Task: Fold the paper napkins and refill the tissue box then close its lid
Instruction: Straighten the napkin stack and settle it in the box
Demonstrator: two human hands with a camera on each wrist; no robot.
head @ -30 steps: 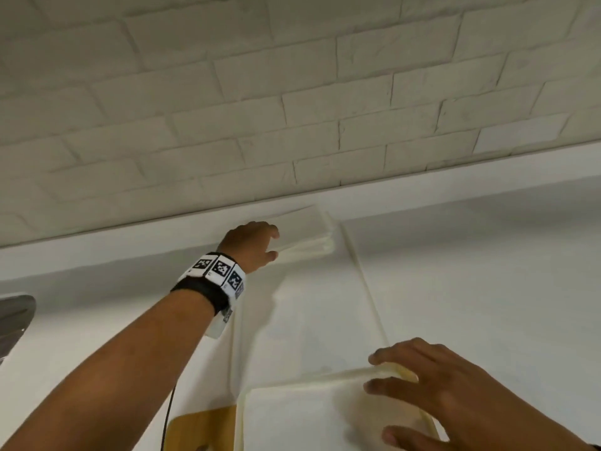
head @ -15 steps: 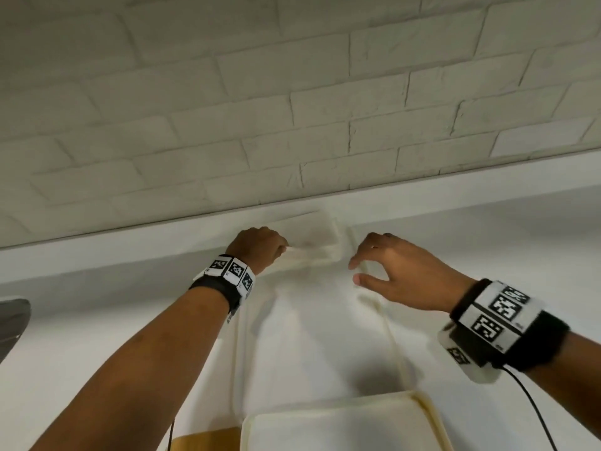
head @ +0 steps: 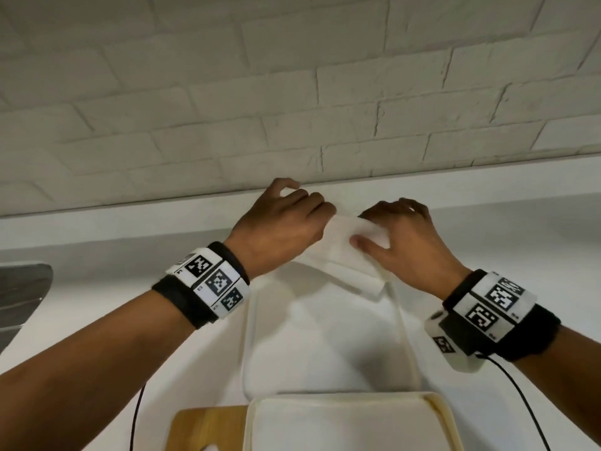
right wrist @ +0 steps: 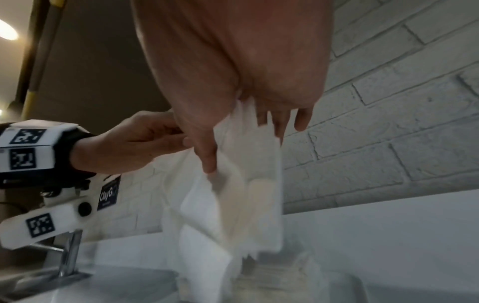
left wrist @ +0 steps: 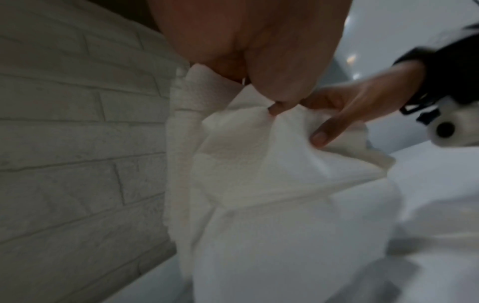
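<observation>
A stack of white paper napkins point(head: 344, 252) is held up off the counter near the brick wall. My left hand point(head: 289, 219) grips its left end and my right hand point(head: 403, 239) pinches its right end, thumb on top. The left wrist view shows the napkins point(left wrist: 259, 164) bending under the right hand's thumb point(left wrist: 329, 129). In the right wrist view the napkins point(right wrist: 249, 184) hang between thumb and fingers. The cream tissue box point(head: 341, 418) sits at the front edge, with a wooden lid point(head: 208, 428) lying beside it on the left.
A white flat tray or sheet point(head: 325, 346) lies between the box and the wall. A metal sink edge point(head: 22, 297) shows at the left, and a faucet point(right wrist: 67, 252) stands there in the right wrist view. A brick wall point(head: 292, 92) closes the back.
My right hand left the tissue box at the front and reached the napkin stack by the wall. Both hands now hold the stack, lifted a little off the counter.
</observation>
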